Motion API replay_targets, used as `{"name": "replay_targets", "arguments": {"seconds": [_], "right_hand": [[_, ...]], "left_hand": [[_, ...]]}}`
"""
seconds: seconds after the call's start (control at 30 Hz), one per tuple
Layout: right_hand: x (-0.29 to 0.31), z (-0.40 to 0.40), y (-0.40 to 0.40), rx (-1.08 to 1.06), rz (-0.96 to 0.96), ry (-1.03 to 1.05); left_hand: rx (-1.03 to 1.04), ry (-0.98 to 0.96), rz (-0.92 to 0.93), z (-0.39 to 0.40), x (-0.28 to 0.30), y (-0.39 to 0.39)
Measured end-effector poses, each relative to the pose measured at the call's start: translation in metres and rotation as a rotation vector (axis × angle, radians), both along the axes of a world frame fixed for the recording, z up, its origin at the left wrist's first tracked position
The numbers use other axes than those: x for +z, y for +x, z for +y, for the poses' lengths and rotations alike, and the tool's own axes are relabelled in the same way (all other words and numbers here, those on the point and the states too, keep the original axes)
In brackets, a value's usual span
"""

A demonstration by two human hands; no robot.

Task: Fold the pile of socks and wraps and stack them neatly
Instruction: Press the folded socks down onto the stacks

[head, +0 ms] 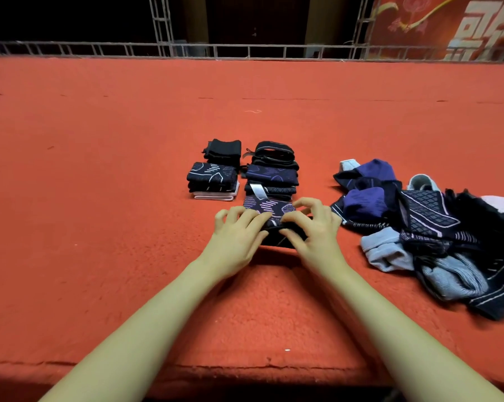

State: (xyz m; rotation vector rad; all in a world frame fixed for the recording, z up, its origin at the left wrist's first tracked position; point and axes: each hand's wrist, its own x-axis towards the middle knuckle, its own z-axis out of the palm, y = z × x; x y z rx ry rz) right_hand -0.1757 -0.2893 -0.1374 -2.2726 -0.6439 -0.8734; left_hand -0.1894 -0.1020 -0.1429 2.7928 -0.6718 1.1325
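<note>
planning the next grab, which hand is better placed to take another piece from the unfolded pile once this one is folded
Right, probably. The unfolded pile lies on the right hand's side, close beside it. The left hand would have to cross over the patterned sock both hands are holding.

Red carpet (129, 169) runs wide to a metal truss rail (245, 50); beyond lies darkness, with a red banner (448, 24) far right, lettered white

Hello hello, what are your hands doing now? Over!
Left hand and right hand pinching dark patterned sock. Unfolded pile waits right. Nothing blocking.
</note>
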Motion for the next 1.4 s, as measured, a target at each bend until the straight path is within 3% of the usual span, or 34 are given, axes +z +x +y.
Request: {"name": "replay_targets", "arguments": {"seconds": [0.17,0.3,0.47,0.87,1.07,1.23,1.4], "right_hand": [[-0.013,-0.006,-0.003,0.042,0.081,-0.033],[-0.011,-0.014,-0.005,-0.001,0.106,0.085],[0.000,-0.013,0.006,-0.009,0.073,0.046],[0.027,0.009,0.068,-0.059,-0.107,0.119],[0.004,0.008,0.098,-0.029,-0.138,0.004],[-0.030,-0.003,0.093,0.000,0.061,-0.153],[-0.033,-0.006,0.084,-0.065,0.241,-0.315]], "left_hand": [[-0.023,-0.165,0.096,-0.007,-0.014,-0.003],[-0.042,-0.285,0.025,-0.006,-0.009,0.000],[-0.041,-0.339,-0.077,-0.004,0.005,0.007],[-0.070,-0.205,-0.359,0.009,0.028,0.079],[-0.072,-0.111,-0.309,0.015,-0.002,0.113],[-0.109,-0.088,-0.178,0.016,-0.039,0.101],[-0.068,-0.041,0.095,0.018,-0.041,0.092]]}}
